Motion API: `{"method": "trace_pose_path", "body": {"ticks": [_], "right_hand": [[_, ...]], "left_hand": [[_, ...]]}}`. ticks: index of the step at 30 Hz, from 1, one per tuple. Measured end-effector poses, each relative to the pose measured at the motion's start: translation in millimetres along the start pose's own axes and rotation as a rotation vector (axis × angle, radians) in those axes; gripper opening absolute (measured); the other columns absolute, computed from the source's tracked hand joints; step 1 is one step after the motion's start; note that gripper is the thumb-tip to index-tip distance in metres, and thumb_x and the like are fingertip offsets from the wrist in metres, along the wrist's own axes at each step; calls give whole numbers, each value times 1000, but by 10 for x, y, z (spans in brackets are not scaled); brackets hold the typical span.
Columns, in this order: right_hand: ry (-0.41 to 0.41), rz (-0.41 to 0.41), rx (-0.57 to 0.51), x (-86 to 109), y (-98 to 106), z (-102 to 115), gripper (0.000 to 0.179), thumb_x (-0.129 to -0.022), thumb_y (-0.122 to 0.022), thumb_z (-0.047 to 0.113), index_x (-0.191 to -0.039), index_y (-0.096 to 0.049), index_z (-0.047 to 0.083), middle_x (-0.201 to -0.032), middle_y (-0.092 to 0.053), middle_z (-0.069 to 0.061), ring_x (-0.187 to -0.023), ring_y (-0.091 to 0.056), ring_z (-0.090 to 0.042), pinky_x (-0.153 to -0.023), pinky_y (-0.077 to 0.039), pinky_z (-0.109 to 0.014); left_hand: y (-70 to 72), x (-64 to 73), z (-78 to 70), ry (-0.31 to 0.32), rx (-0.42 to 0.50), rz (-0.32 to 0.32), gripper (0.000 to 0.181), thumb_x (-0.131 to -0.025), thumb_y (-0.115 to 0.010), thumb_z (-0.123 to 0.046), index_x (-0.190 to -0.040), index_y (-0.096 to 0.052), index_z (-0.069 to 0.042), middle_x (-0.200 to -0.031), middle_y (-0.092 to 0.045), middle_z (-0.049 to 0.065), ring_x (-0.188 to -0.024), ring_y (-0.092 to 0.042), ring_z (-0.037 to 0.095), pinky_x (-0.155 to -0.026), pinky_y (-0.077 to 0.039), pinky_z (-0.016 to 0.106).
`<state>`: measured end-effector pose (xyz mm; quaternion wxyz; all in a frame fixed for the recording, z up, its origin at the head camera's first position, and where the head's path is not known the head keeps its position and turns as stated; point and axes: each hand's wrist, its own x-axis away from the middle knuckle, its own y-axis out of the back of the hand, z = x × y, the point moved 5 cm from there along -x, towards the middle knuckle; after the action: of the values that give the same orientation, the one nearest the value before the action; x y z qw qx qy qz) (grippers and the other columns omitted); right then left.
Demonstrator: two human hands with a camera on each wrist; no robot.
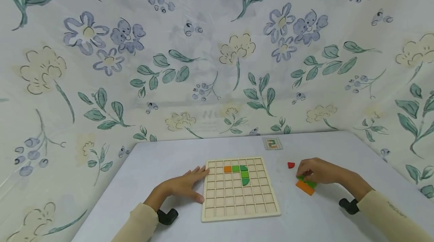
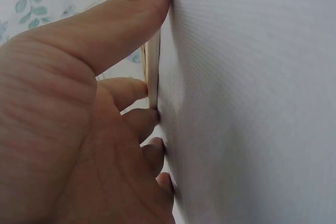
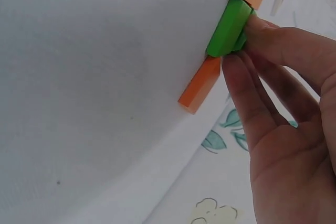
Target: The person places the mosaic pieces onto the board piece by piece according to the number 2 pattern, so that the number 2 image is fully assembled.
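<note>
My left hand [image 1: 185, 187] lies with spread, fairly straight fingers at the left edge of a wooden grid board [image 1: 241, 219], thumb and fingertips touching its side. On the board sit an orange square [image 1: 227, 169], green squares [image 1: 235, 169] and dark green rounded pieces [image 1: 243, 168] in a bent line. To the right of the board, my right hand [image 1: 318, 170] pinches a green block [image 3: 229, 27] between thumb and fingers, down at the table. Orange blocks [image 3: 200, 85] lie against this green group. Part of the green group is hidden behind the fingers.
A red piece [image 1: 291, 165] lies on the white table [image 1: 176, 151] left of my right hand. Behind the board is a small pattern card [image 1: 272, 143] with a coloured grid. A flower-printed cloth [image 1: 217, 65] hangs past the table's far edge.
</note>
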<state>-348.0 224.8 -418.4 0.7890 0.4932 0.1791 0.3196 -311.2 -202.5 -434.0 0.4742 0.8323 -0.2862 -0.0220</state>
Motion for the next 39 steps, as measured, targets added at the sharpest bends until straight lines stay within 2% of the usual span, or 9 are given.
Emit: {"method": "trace_pose_path", "body": {"ticks": [6, 12, 31, 36, 39], "right_hand": [[23, -18, 14, -19, -15, -23, 21, -85, -76, 3, -102, -79, 13, -95, -67, 10, -80, -55, -2, -76, -57, -16], [22, -27, 22, -28, 7, -10, 20, -85, -76, 4, -102, -78, 12, -93, -63, 9, -80, -54, -3, -73, -56, -16], [-51, -52, 37, -64, -33, -4, 15, -86, -77, 11, -100, -72, 13, -87, -54, 7, -79, -50, -6, -68, -52, -15], [-85, -87, 32, -89, -24, -18, 16, -87, -74, 10, -102, -72, 11, -89, -56, 6, -81, -52, -8, -69, -53, -16], [-68, -114, 32, -99, -3, -12, 17, -86, -74, 9, -103, -72, 9, -93, -60, 6, -83, -55, -9, -71, -55, -16]], "left_hand": [[-9, 18, 7, 5, -8, 1, 108, -76, -82, -46, -160, -23, -10, -169, -10, 11, -157, -3, 34, -126, -4, 56], [17, 9, 15, 2, -25, 1, 108, -77, -81, -48, -160, -23, -11, -169, -9, 11, -157, -3, 34, -127, -4, 56], [21, -4, 7, -7, -21, 1, 107, -78, -81, -46, -160, -22, -9, -169, -8, 13, -156, -4, 36, -126, -4, 57], [15, -8, 0, -7, -20, 1, 106, -78, -81, -45, -159, -23, -9, -169, -9, 13, -156, -4, 36, -126, -4, 57], [0, -15, -1, -5, -20, 0, 107, -78, -81, -46, -159, -23, -9, -169, -10, 13, -156, -4, 36, -126, -4, 56]]}}
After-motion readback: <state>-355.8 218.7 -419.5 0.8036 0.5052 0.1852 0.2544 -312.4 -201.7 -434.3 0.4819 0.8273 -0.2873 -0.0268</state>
